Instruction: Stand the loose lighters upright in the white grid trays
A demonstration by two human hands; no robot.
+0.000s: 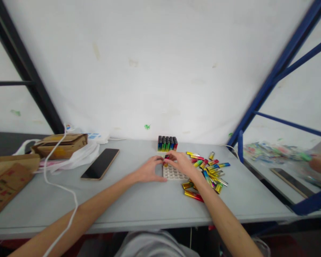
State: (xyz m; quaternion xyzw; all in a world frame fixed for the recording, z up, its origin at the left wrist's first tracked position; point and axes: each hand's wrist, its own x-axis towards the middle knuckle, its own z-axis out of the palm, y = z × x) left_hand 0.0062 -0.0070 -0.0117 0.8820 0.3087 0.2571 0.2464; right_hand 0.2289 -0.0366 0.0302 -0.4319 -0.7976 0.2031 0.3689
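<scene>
grey surface (139, 203), my right hand (180, 162) pinching a small piece (166, 161) at the white tray (173, 174), left hand (150, 169) wide beside it.

Tray (171, 175): lies flat on the desk (139, 203), center of the clock face
Standing pieces (167, 144): upright in a block at 12 o'clock, between tray and wall (160, 71)
Loose pieces (215, 172): strewn across the desk from 1 to 5 o'clock, some overlapping
Phone (100, 164): flat at 9 o'clock, well apart from the tray
Plastic bag (82, 156): between 9 and 10 o'clock, beside the cardboard box (60, 146)
Far right: second phone (293, 182) at 3 o'clock, beyond the loose pieces
</scene>
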